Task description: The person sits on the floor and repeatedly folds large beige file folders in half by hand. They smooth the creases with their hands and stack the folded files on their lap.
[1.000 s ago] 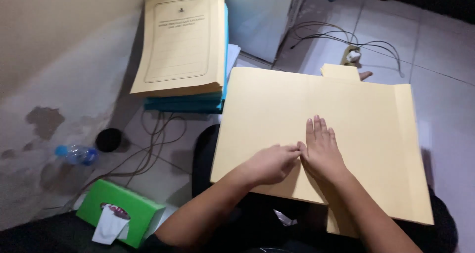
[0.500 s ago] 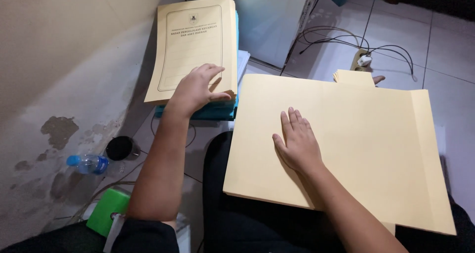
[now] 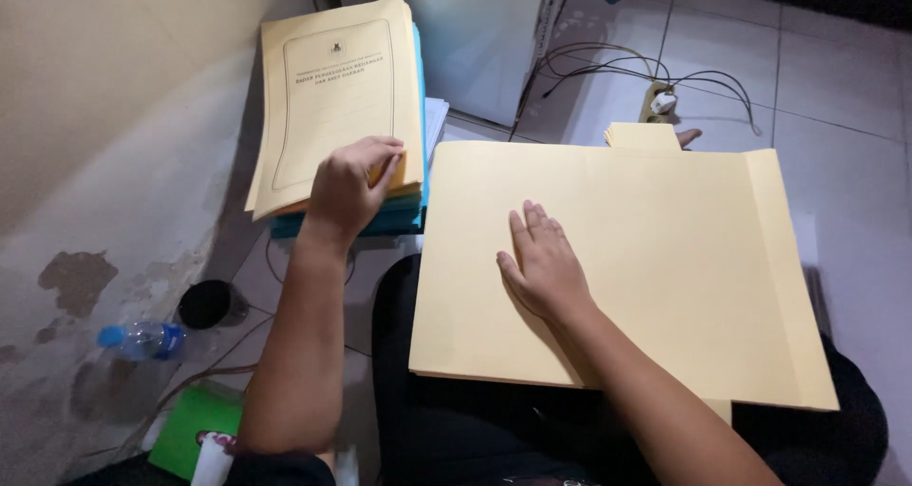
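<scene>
Upper right, floor: pale glossy tiles (image 3: 836,77), cables (image 3: 608,63).
Left edge, wall: stained, patchy (image 3: 85,267).
Centre, folder (image 3: 665,258): flat matte tan card; right hand (image 3: 543,263) spread flat on it.
Upper left, paper stack (image 3: 332,96): left hand (image 3: 350,187) pinches its lower corner.

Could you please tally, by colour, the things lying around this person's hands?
Yellow: 2, the folder stack under the left hand and the open folder under the right hand
Green: 1, tissue box
Black: 1, round lid
Clear: 1, water bottle
Total: 5
</scene>
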